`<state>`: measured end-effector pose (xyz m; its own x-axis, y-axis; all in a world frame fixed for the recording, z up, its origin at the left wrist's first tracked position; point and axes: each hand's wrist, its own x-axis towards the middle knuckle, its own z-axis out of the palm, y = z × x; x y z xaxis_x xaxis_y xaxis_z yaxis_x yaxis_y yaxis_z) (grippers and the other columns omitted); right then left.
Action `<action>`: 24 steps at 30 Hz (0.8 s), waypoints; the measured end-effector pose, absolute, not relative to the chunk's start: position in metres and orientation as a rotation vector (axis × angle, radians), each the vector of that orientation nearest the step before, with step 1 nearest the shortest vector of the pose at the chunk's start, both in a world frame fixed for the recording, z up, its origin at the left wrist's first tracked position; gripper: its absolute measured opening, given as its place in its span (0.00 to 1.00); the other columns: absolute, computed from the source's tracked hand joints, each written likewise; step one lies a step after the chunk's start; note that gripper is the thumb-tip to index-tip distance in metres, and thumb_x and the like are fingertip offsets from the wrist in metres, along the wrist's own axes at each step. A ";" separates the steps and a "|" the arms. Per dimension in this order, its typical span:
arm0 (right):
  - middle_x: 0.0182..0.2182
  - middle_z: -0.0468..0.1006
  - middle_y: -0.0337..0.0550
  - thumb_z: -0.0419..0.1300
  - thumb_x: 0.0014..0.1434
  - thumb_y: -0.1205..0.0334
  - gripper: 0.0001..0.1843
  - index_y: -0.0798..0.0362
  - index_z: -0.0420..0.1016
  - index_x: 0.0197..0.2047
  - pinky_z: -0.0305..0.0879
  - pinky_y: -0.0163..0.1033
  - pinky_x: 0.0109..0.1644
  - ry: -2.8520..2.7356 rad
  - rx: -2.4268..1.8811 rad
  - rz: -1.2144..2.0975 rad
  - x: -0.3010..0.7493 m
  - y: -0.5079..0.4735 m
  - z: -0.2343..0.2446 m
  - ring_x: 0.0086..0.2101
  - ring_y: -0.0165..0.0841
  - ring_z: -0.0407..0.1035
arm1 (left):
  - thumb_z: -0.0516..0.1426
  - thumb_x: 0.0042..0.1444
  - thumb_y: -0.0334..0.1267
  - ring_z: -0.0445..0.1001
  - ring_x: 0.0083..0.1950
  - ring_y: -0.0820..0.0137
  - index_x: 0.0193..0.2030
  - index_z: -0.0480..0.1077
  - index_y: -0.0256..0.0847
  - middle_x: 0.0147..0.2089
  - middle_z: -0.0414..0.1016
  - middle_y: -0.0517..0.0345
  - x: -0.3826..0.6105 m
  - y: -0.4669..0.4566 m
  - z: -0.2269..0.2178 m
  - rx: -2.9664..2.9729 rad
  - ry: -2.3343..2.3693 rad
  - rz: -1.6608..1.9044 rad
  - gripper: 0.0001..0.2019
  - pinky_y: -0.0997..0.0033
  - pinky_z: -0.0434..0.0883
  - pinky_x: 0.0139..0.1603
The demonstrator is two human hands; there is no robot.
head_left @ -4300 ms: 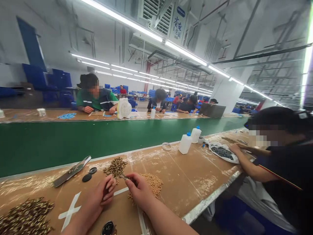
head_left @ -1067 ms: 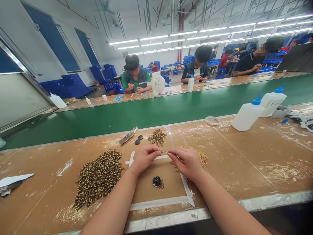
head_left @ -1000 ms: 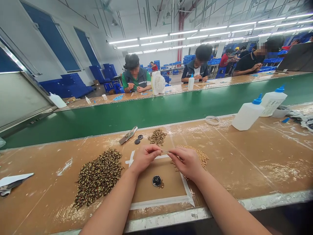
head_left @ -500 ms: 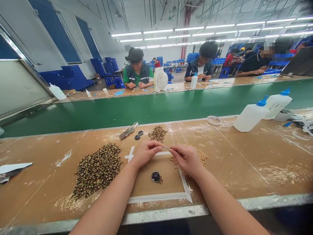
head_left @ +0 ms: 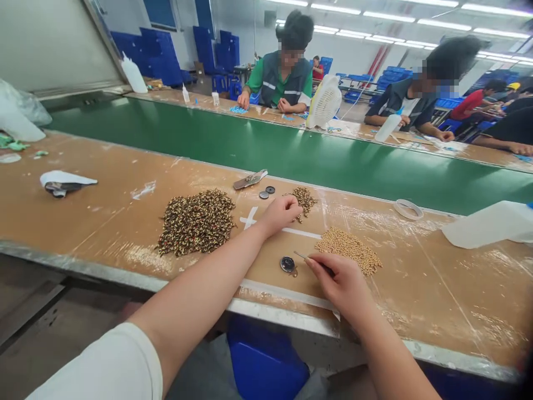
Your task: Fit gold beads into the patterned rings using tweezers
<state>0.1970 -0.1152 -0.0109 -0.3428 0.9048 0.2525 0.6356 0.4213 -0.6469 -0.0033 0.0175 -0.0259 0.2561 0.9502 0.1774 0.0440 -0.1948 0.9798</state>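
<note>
My right hand [head_left: 339, 278] is closed in a pinch around a thin metal stick [head_left: 299, 255], its free end pointing left. Just left of that tip lies a small round black dish [head_left: 287, 264] with dark, shiny contents. My left hand [head_left: 285, 215] reaches to the near edge of a small pile of brown-gold pieces [head_left: 305, 199]; its fingers are pinched together, and whatever they hold is hidden. Left of that forearm spreads a large heap of dark and pale-yellow small parts [head_left: 197, 222]. Tan beads [head_left: 350, 249] lie spread beyond my right hand.
Two black discs [head_left: 267, 193] and a flat scoop-like piece [head_left: 250, 179] lie at the back. A clear ring [head_left: 408, 209] and white bottle [head_left: 478, 225] stand to the right. A green belt [head_left: 200, 139] separates my bench from co-workers opposite.
The view has swung left. My left hand has let go of the stick's end and moved to the small brown-gold pile. My right hand has brought the stick nearer the black dish.
</note>
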 end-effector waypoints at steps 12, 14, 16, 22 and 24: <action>0.31 0.82 0.39 0.56 0.70 0.51 0.18 0.50 0.81 0.36 0.62 0.37 0.36 -2.102 -1.561 0.849 0.199 -0.126 -0.015 0.31 0.34 0.73 | 0.62 0.59 0.38 0.70 0.28 0.75 0.39 0.68 0.40 0.29 0.75 0.60 0.001 0.023 -0.035 1.521 0.905 1.052 0.07 0.73 0.64 0.32; 0.31 0.81 0.40 0.55 0.70 0.50 0.18 0.50 0.81 0.36 0.61 0.37 0.35 -2.130 -1.556 0.814 0.199 -0.127 -0.016 0.31 0.35 0.72 | 0.63 0.59 0.39 0.74 0.32 0.73 0.38 0.71 0.38 0.32 0.78 0.56 0.001 0.024 -0.036 1.542 0.875 1.055 0.08 0.72 0.67 0.35; 0.31 0.81 0.41 0.55 0.71 0.50 0.18 0.50 0.80 0.36 0.60 0.37 0.35 -2.164 -1.545 0.760 0.199 -0.129 -0.016 0.31 0.35 0.72 | 0.64 0.59 0.40 0.75 0.34 0.72 0.39 0.73 0.37 0.35 0.81 0.53 0.001 0.025 -0.038 1.529 0.848 1.058 0.08 0.71 0.69 0.37; 0.30 0.81 0.43 0.53 0.72 0.51 0.18 0.50 0.79 0.37 0.60 0.38 0.34 -2.247 -1.534 0.644 0.196 -0.133 -0.013 0.31 0.37 0.74 | 0.65 0.59 0.40 0.77 0.36 0.71 0.44 0.78 0.36 0.38 0.83 0.48 0.002 0.028 -0.040 1.458 0.804 1.072 0.10 0.69 0.71 0.37; 0.29 0.80 0.43 0.53 0.72 0.51 0.18 0.50 0.78 0.36 0.59 0.38 0.33 -2.263 -1.542 0.619 0.194 -0.133 -0.012 0.30 0.37 0.74 | 0.65 0.59 0.41 0.75 0.33 0.72 0.46 0.78 0.36 0.39 0.83 0.47 0.002 0.028 -0.039 1.450 0.809 1.066 0.12 0.71 0.68 0.33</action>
